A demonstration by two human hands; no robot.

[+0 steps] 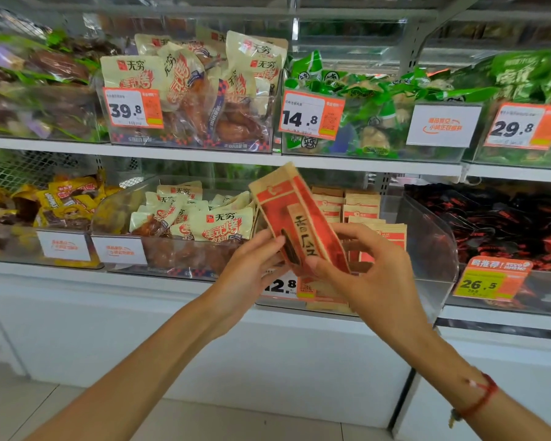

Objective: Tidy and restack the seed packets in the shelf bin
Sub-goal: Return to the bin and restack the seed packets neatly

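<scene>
Head view shows both hands, left hand (252,265) and right hand (363,265), pinching one seed packet (296,222) tilted up-left, just in front of the shelf bin (427,249) holding the stack (360,205) behind it.

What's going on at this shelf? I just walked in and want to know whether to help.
A person holds a small stack of red-and-tan seed packets in both hands, left hand and right hand, tilted in front of the clear shelf bin. More matching packets stand in rows inside that bin, behind the hands.
</scene>
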